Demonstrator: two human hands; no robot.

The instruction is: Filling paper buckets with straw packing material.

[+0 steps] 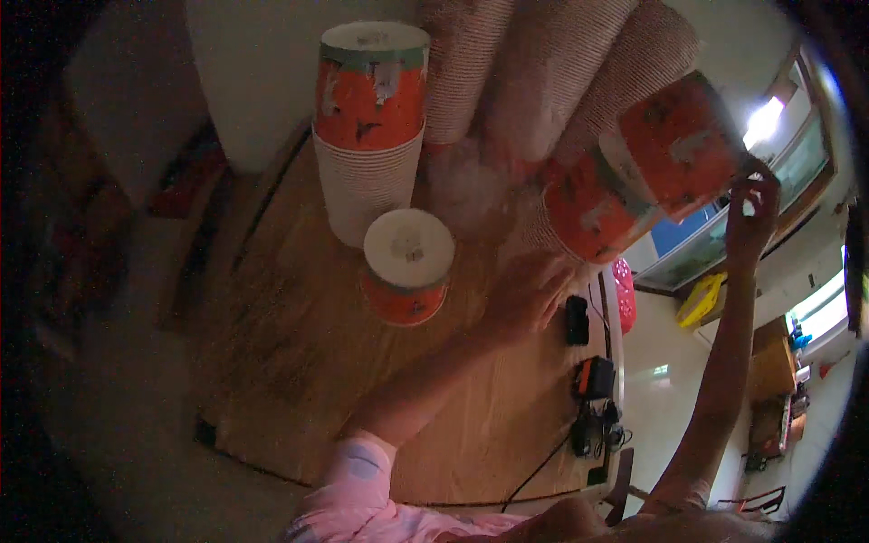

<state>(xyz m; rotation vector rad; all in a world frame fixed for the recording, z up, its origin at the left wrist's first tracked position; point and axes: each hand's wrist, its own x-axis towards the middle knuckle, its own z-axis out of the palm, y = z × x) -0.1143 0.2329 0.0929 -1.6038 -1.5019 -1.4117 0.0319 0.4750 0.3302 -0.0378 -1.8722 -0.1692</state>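
Note:
My right hand (753, 204), raised at the far right, pinches the end of a tilted orange paper cup (683, 145). This cup overlaps another orange paper cup (593, 208) at the end of a ribbed stack. My left hand (525, 299) is beside that stack's lower side; its fingers look stretched and blurred, and I cannot tell whether they touch it. To the left, a tall stack of nested cups (369, 136) stands upside down, orange and green above, white rims below. In front of it, one upside-down orange cup (409, 262) shows its white base.
Long ribbed cup stacks in clear wrap (552, 72) lie behind. On the wooden table (453, 416), a black item (577, 320), an orange-and-black box (593, 377) and cables sit near the right edge. A red bag (625, 294) and yellow bag (700, 299) are beyond.

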